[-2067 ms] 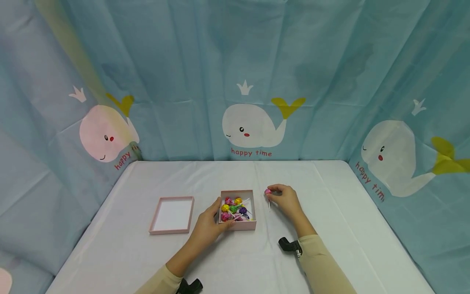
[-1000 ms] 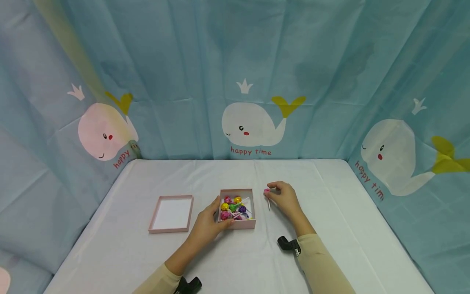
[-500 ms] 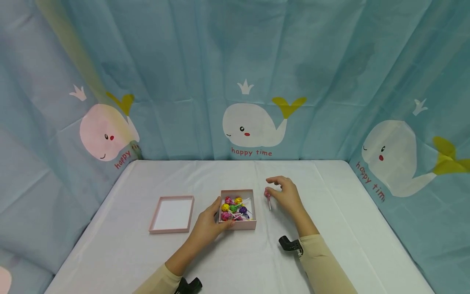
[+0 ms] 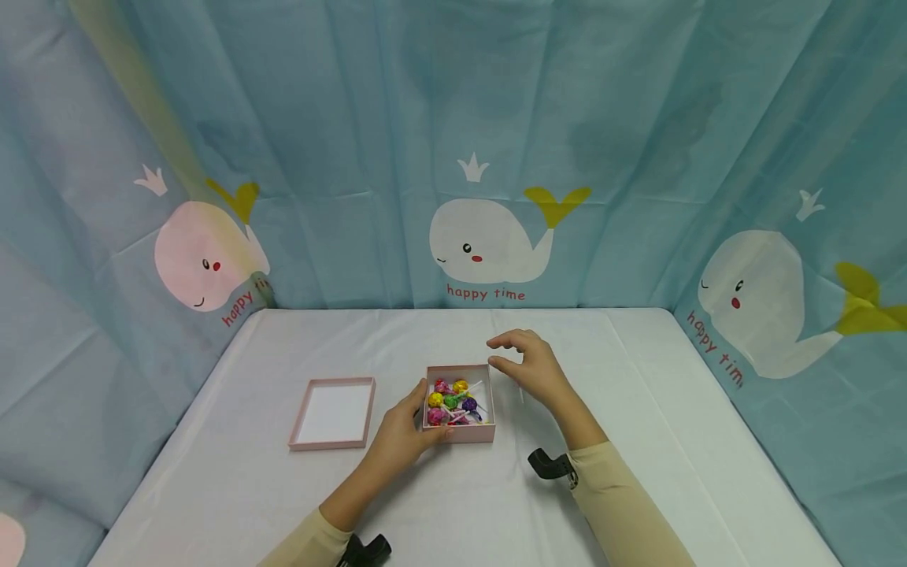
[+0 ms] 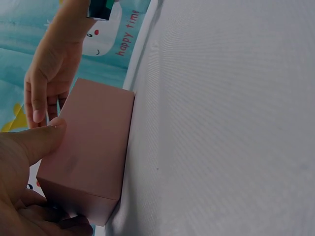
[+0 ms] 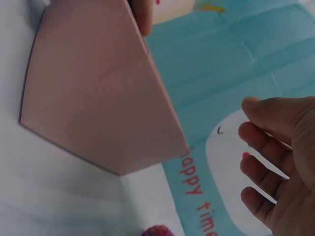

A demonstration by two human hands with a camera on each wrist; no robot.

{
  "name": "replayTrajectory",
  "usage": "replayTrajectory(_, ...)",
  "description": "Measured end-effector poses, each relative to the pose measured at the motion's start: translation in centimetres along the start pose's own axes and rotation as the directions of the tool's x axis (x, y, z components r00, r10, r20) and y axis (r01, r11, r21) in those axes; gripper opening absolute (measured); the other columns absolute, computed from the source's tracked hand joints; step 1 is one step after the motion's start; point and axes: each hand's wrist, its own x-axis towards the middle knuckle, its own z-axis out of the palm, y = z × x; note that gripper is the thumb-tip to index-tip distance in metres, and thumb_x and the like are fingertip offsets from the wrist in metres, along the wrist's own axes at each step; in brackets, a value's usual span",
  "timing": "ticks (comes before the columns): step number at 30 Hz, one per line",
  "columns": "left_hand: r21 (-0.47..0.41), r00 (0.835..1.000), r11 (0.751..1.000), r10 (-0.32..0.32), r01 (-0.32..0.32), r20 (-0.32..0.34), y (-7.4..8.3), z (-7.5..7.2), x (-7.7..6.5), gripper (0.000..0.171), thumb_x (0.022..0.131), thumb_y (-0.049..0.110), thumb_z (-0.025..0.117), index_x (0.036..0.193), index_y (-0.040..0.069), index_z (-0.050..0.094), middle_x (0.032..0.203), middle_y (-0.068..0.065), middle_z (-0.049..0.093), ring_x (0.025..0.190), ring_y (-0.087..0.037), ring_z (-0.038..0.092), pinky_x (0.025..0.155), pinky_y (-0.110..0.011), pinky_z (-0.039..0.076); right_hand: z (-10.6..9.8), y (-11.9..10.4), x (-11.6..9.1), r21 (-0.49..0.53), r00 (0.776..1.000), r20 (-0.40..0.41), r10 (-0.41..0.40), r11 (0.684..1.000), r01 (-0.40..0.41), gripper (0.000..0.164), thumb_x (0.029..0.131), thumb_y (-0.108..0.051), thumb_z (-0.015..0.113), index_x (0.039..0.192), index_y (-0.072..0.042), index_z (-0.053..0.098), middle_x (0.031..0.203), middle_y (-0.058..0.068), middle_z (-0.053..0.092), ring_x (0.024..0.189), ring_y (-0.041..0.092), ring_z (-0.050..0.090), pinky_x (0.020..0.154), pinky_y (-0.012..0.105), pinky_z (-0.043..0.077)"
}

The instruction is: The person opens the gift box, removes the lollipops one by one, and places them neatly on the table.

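Left hand point(image 4: 398, 435) grips the pink box point(image 4: 476, 434) at its near-left corner: thumb on the near wall, fingers along the left wall. Left wrist view agrees, thumb pressed near the top edge. Box sits flat on the white table cover point(image 4: 453, 512), around mid-table, lid off.

Right hand point(image 4: 534, 368) is free of any grip. Thumb and forefinger spread apart, fingers loosely bent, just beside the far right corner of the box in head view. Right wrist view shows a gap between fingertips and box.

In the box: a pile of lollipops, sticks at mixed angles. Pink one point(image 4: 435, 416) front left, yellow one point(image 4: 435, 400) behind it, green one point(image 4: 450, 402) in the middle, purple one point(image 4: 469, 404) to the right, orange-yellow one point(image 4: 460, 386) toward the back. Exact count unclear, they overlap.

Loose lollipop point(image 6: 157, 231) on the cover right of the box, apart from it. Head view gives only a bit of its stick below the right hand; right wrist view cuts it off at the bottom edge.

Lid point(image 4: 331, 413) lies left of the box, white inside up, well apart.

Both arms: beige sleeves point(image 4: 627, 504), black wrist devices point(image 4: 549, 465). Backdrop: blue curtain point(image 4: 340, 118) with whale prints, "happy time" lettering.
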Motion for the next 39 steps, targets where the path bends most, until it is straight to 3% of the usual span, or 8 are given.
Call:
replayTrajectory(10,0.010,1.000,1.000,0.009,-0.009,-0.014,-0.2,-0.1,0.0,0.103,0.080,0.039,0.088,0.159,0.002,0.034,0.163,-0.015,0.037,0.145,-0.036,0.043,0.114,-0.049,0.042,1.6,-2.9,1.1,0.056,0.996,0.078,-0.044,0.998,0.040,0.021,0.093,-0.026,0.079,0.113,-0.027,0.076,0.115,-0.013,0.072,0.111,0.013,0.059,0.096,0.045,0.052)
replayTrajectory(17,-0.003,1.000,1.000,0.011,-0.011,-0.009,-0.3,-0.3,0.0,0.104,0.080,0.039,0.088,0.159,0.001,0.032,0.163,-0.015,0.036,0.145,-0.036,0.044,0.114,-0.049,0.043,2.9,-4.4,1.5,0.109,0.978,0.199,-0.054,0.993,0.033,0.018,0.093,-0.022,0.078,0.111,-0.021,0.078,0.109,-0.011,0.072,0.107,0.016,0.060,0.096,0.045,0.053)
replayTrajectory(25,-0.032,1.000,0.999,0.007,-0.007,0.002,-0.1,-0.4,0.1,0.102,0.082,0.037,0.088,0.160,0.004,0.031,0.164,-0.013,0.033,0.147,-0.033,0.041,0.117,-0.050,0.040,4.6,-5.0,1.4,0.081,0.949,0.312,-0.044,0.997,0.020,0.017,0.092,-0.018,0.079,0.108,-0.016,0.080,0.099,-0.008,0.071,0.091,0.012,0.061,0.079,0.029,0.056)
replayTrajectory(31,-0.004,1.000,1.000,0.025,-0.025,0.004,-0.2,-0.5,0.1,0.102,0.082,0.037,0.087,0.160,0.002,0.031,0.163,-0.016,0.035,0.145,-0.036,0.043,0.115,-0.050,0.042,5.7,-4.7,1.1,0.081,0.920,0.388,-0.049,0.996,0.019,0.013,0.091,-0.018,0.080,0.104,-0.016,0.080,0.096,-0.010,0.072,0.088,0.011,0.063,0.077,0.029,0.056)
replayTrajectory(35,-0.005,0.998,0.998,0.056,-0.056,0.005,-0.4,-0.4,0.0,0.101,0.084,0.038,0.086,0.159,-0.001,0.031,0.162,-0.019,0.036,0.143,-0.038,0.045,0.113,-0.051,0.044,6.6,-4.2,0.8,0.071,0.885,0.464,-0.045,0.997,0.014,0.010,0.093,-0.019,0.078,0.103,-0.018,0.079,0.098,-0.013,0.074,0.091,0.006,0.065,0.081,0.027,0.056)
replayTrajectory(39,-0.026,0.998,0.997,0.068,-0.067,0.010,-0.6,-0.3,0.0,0.101,0.084,0.040,0.085,0.158,-0.002,0.031,0.162,-0.019,0.035,0.143,-0.039,0.045,0.112,-0.050,0.045,7.4,-3.9,0.6,0.017,0.852,0.522,-0.043,0.999,0.040,0.008,0.093,-0.020,0.078,0.101,-0.021,0.080,0.094,-0.015,0.073,0.083,0.002,0.066,0.077,0.024,0.056)
